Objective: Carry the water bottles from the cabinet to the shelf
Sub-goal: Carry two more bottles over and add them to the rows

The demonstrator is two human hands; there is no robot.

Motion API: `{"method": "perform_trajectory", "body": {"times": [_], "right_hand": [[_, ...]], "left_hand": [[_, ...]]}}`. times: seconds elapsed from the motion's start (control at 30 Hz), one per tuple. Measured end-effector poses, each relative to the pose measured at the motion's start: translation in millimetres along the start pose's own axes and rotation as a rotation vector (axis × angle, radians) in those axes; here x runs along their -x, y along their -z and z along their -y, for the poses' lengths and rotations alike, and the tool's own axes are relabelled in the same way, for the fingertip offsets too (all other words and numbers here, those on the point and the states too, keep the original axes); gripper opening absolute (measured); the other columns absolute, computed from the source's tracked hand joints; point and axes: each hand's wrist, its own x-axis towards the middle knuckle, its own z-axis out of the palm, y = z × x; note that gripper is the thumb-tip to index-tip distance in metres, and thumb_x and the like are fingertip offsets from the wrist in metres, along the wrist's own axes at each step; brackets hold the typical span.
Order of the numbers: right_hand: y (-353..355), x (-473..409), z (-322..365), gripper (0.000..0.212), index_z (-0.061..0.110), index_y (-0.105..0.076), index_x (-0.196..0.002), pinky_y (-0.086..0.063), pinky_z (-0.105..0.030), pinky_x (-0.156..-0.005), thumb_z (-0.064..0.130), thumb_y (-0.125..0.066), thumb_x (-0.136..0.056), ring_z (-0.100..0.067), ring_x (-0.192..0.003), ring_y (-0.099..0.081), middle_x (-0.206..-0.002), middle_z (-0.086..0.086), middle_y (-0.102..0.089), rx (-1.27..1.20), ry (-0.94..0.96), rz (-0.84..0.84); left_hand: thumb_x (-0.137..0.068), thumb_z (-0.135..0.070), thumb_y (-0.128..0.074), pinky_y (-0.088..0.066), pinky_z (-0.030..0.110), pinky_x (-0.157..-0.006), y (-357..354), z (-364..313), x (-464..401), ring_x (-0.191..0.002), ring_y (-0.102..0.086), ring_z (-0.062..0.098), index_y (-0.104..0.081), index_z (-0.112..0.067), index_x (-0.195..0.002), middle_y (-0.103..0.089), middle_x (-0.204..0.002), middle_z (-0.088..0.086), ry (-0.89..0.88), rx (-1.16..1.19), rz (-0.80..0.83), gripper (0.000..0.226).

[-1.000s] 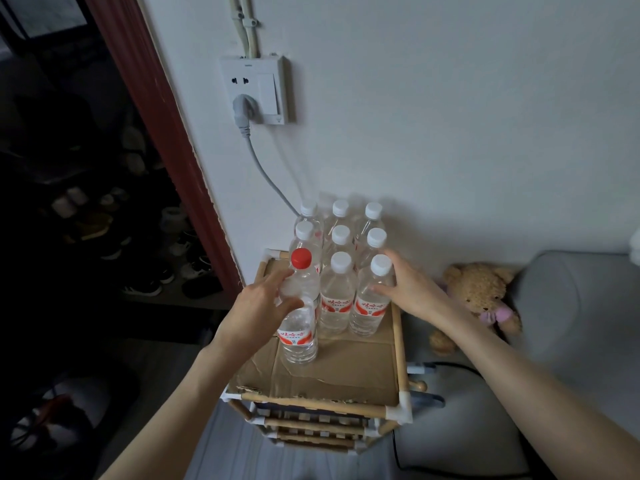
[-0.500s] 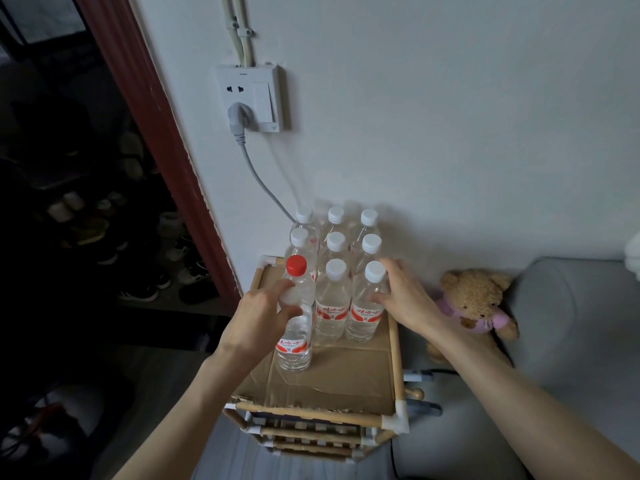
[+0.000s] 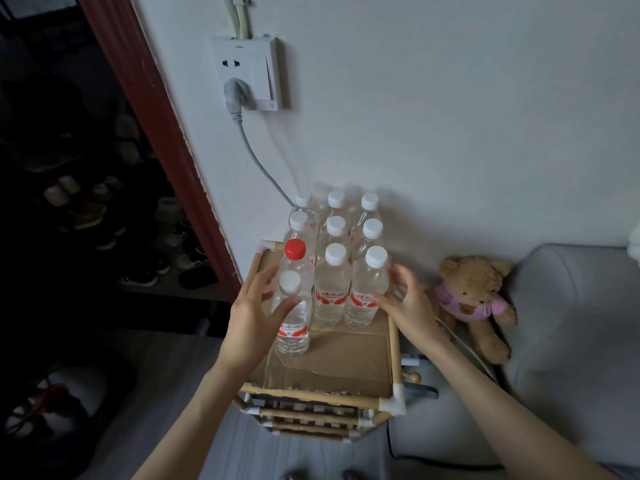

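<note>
At the front of the shelf top: both hands work the pack of bottles.
Left hand [image 3: 254, 318]: fingers spread and relaxed around the front bottle [image 3: 292, 315]; the thumb seems to touch its side, but no closed grip shows. It looks placed to steady or nudge the bottle, which stands alone and has no neighbour to lean on.
Right hand [image 3: 405, 306]: fingers splayed wide and holding nothing, just beside the right front bottle [image 3: 367, 291]; whether the fingertips touch it I cannot tell. Probably it guards that edge so the row does not shift off the side.
Red-capped bottle [image 3: 295, 263]: upright directly behind the front bottle, the only 1 with a red cap.
Bottle block [image 3: 335, 258]: white-capped bottles packed upright in 3 columns against the wall [image 3: 433, 116], tight so each props the next.
Shelf [image 3: 393, 341]: a bamboo-railed rack with a cardboard sheet as its top; the sheet gives the bottles a flat footing over the slats below.
Task stage: the bottles stand on the shelf, so I judge this load delivered and being tidied.
Risk: the lone front bottle could tip if pushed high up.
Beside the shelf: a teddy bear [image 3: 472, 299] sits against a grey cushion [image 3: 571, 323]; a wall socket [image 3: 247, 74] with a cable hangs above.
</note>
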Motion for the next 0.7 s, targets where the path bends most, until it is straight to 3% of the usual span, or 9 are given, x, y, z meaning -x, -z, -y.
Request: {"method": "perform_trajectory", "body": {"times": [0.07,0.13,0.27,0.37,0.43,0.57,0.7], "right_hand": [[-3.8,1.9,-11.5,0.076,0.016,-0.031,-0.138,-0.036,-0.020,-0.095,0.023,-0.073,-0.075,-0.007,-0.121,-0.044,-0.131,0.008,-0.047,0.021,-0.057,0.067],[-9.2,2.0,-22.2,0.083,0.018,-0.025,-0.142,-0.037,-0.026,-0.099,0.024,-0.073,-0.075,-0.008,-0.122,-0.045,-0.135,0.008,-0.046,0.025,-0.124,0.142],[-22.9,-1.7,-35.8,0.078,0.023,-0.025,-0.142,-0.036,-0.037,-0.105,0.032,-0.070,-0.078,-0.020,-0.127,-0.045,-0.141,0.002,-0.045,0.109,-0.238,0.195],[-32.2,-4.1,-39.3,0.077,0.027,-0.021,-0.143,-0.035,-0.041,-0.108,0.039,-0.065,-0.080,-0.020,-0.132,-0.040,-0.146,0.001,-0.038,0.137,-0.246,0.152],[-37.7,-2.4,-42.3,0.072,0.030,-0.024,-0.140,-0.040,-0.046,-0.106,0.039,-0.064,-0.081,-0.020,-0.131,-0.040,-0.146,0.000,-0.038,0.100,-0.244,0.126],[-43.7,-1.3,-43.1,0.062,0.022,-0.030,-0.138,-0.040,-0.044,-0.105,0.035,-0.060,-0.085,-0.022,-0.129,-0.043,-0.141,-0.002,-0.044,0.065,-0.295,0.090],[-43.9,-3.5,-46.1,0.052,0.015,-0.036,-0.134,-0.036,-0.027,-0.099,0.026,-0.058,-0.088,-0.019,-0.126,-0.044,-0.134,-0.002,-0.050,0.082,-0.283,0.067]], "left_hand": [[-0.070,-0.036,-0.068,-0.041,0.025,-0.092,-3.6,8.4,11.5,-0.107,-0.049,0.009,-0.042,-0.013,-0.131,-0.046,-0.124,-0.002,0.073,0.092,-0.053,0.070],[-0.068,-0.034,-0.069,-0.042,0.029,-0.094,-12.1,24.3,23.7,-0.112,-0.048,0.012,-0.038,-0.012,-0.133,-0.043,-0.127,0.000,0.194,0.159,-0.067,0.076],[-0.063,-0.038,-0.077,-0.047,0.046,-0.095,-39.1,54.7,38.5,-0.114,-0.053,0.025,-0.028,-0.021,-0.135,-0.045,-0.133,0.010,0.477,0.182,0.073,0.090],[-0.067,-0.038,-0.077,-0.044,0.051,-0.096,-56.0,65.8,35.8,-0.116,-0.052,0.030,-0.029,-0.022,-0.135,-0.050,-0.130,0.006,0.567,0.148,0.116,0.084],[-0.072,-0.036,-0.073,-0.043,0.047,-0.096,-61.9,66.9,32.9,-0.116,-0.052,0.030,-0.032,-0.021,-0.135,-0.053,-0.129,0.005,0.591,0.145,0.106,0.077],[-0.077,-0.025,-0.070,-0.042,0.032,-0.082,-66.6,68.2,32.7,-0.093,-0.057,0.019,-0.042,-0.017,-0.127,-0.058,-0.113,0.001,0.599,0.162,0.052,0.059],[-0.078,-0.020,-0.068,-0.038,0.028,-0.079,-68.4,67.7,29.8,-0.071,-0.049,-0.002,-0.045,-0.020,-0.124,-0.054,-0.100,-0.009,0.600,0.154,0.045,0.052]]}}
